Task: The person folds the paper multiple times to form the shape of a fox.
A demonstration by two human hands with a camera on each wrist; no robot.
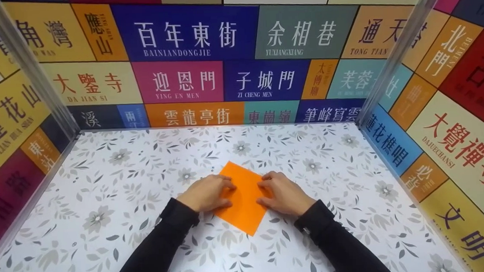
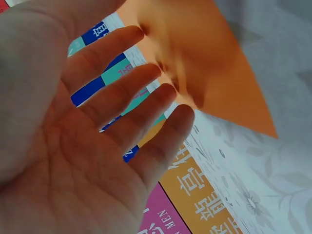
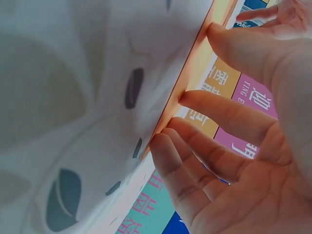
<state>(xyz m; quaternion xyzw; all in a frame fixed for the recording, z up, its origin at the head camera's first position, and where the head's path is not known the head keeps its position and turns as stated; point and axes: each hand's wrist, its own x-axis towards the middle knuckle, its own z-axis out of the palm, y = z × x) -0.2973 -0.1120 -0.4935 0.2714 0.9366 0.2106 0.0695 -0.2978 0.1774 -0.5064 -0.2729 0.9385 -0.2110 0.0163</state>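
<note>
A flat orange sheet of paper lies turned like a diamond on the table, between the two hands. On its left side, my left hand rests its fingertips on the paper. Those fingers are spread and only slightly bent in the left wrist view, where the orange paper passes just beyond their tips. From the opposite side, my right hand touches the paper's right edge. In the right wrist view the right fingers reach to that edge, spread apart from the thumb.
White tabletop with a grey leaf and flower print surrounds the paper. Behind it stands a wall of coloured name panels, with similar side walls to the left and right. Clear corner posts join these walls.
</note>
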